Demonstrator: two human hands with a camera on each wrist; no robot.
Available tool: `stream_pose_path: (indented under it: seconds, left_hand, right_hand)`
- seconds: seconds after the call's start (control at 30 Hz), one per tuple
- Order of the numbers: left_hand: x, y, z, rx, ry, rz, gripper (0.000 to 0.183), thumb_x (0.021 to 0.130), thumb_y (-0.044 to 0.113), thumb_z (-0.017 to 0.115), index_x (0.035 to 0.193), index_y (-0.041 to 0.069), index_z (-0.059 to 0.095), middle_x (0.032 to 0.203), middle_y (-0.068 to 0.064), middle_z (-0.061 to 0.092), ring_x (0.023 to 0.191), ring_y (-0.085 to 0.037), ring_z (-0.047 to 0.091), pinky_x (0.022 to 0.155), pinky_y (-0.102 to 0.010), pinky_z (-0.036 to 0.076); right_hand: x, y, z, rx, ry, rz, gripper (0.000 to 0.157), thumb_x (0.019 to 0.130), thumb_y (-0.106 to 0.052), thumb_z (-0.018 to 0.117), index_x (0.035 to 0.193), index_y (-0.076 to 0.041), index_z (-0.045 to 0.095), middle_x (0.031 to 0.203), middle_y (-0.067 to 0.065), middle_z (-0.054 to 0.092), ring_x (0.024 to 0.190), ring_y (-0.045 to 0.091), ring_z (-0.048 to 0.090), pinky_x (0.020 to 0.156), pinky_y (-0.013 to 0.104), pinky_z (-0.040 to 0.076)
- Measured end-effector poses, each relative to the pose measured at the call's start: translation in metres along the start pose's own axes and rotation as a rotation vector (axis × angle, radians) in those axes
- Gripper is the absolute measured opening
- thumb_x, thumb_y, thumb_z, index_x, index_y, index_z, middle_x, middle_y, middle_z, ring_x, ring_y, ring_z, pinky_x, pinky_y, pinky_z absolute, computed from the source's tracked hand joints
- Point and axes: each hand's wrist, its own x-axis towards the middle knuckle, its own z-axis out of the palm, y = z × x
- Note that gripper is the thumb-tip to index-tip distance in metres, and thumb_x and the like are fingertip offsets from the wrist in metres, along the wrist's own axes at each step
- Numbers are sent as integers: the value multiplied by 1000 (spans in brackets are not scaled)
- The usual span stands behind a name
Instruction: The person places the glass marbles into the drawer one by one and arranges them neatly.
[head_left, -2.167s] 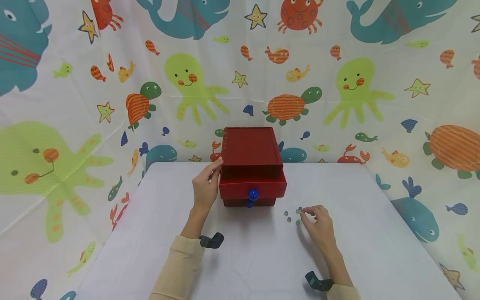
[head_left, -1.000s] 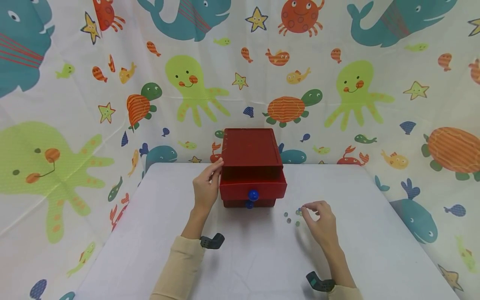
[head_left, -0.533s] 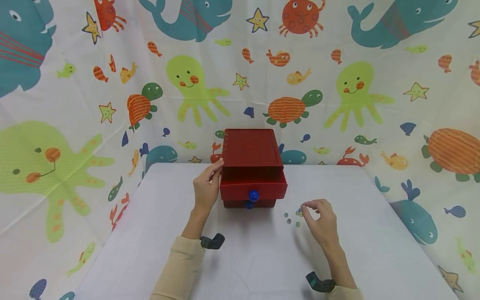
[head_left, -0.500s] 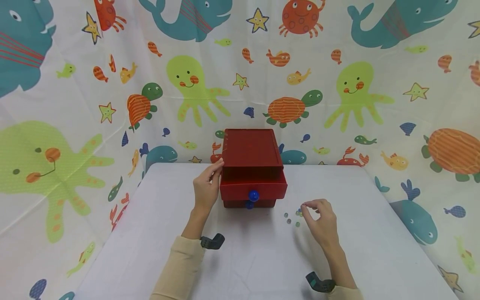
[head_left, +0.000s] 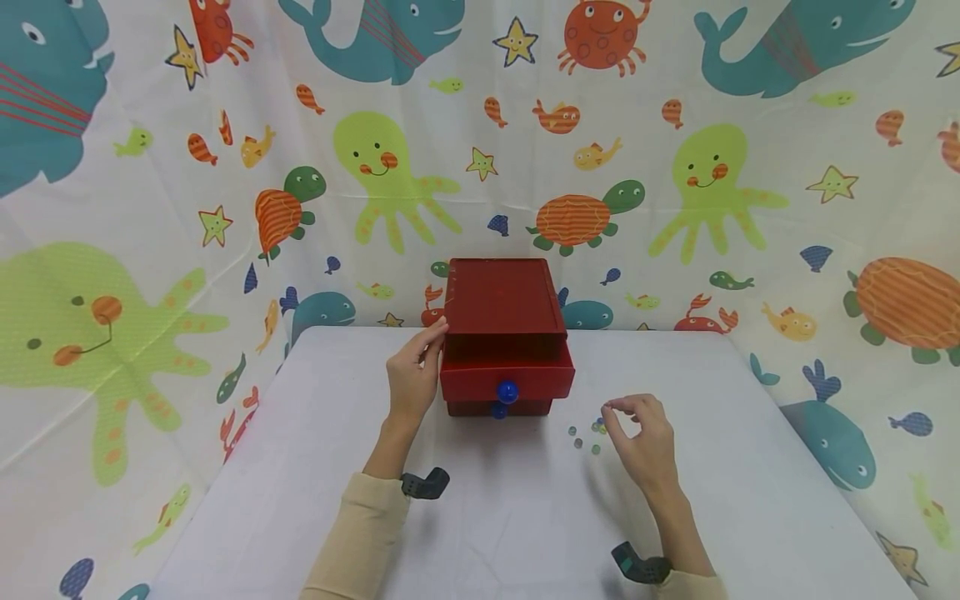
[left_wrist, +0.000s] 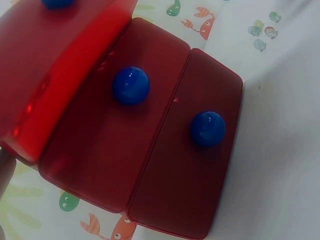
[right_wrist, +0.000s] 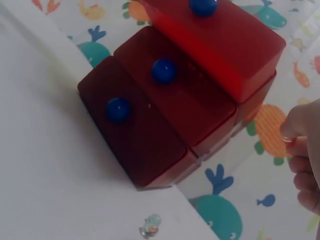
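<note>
A red cabinet of three drawers stands at the back of the table, its top drawer pulled out. Blue round knobs sit on the drawer fronts. My left hand holds the cabinet's left side, fingertips at its upper edge. To the right of the cabinet, my right hand is raised just above the table, thumb and forefinger pinched together. A small clear glint, apparently a glass marble, shows between those fingertips. Several glass marbles lie on the table below and left of that hand.
A white cloth covers the table. Behind it hangs a curtain printed with sea animals. The marbles lie loose in a small group, a short way to the right of the cabinet's front.
My right hand has risen slightly from the marbles, its finger and thumb staying pinched. The left hand stays on the cabinet's side, and the top drawer has not moved.
</note>
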Motion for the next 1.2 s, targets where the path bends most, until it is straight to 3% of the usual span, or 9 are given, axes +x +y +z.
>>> stream_pose_path:
  seconds: [0.7, 0.93, 1.2]
  left_hand:
    - [0, -2, 1, 3, 6, -2, 27, 98, 11, 62, 123, 8, 72, 126, -9, 72, 116, -23, 70, 93, -18, 54]
    - [0, -2, 1, -1, 11, 12, 27, 98, 10, 63, 122, 7, 72, 125, -10, 72, 115, -24, 70, 93, -18, 54]
    - [0, -3, 2, -3, 28, 34, 26, 97, 6, 63, 121, 6, 72, 124, -10, 72, 114, -24, 70, 95, -17, 54]
  right_hand:
    - [15, -14, -2, 35, 49, -94, 15, 84, -5, 77, 97, -2, 71, 97, 9, 68, 93, 18, 60, 79, 11, 49]
    - [20, -22, -1, 42, 47, -87, 12, 87, -10, 76, 97, -4, 72, 98, 6, 69, 94, 15, 60, 82, 6, 47]
    - [28, -30, 3, 91, 77, -138, 12, 87, -8, 74, 98, -3, 72, 97, 8, 69, 94, 17, 60, 83, 6, 46]
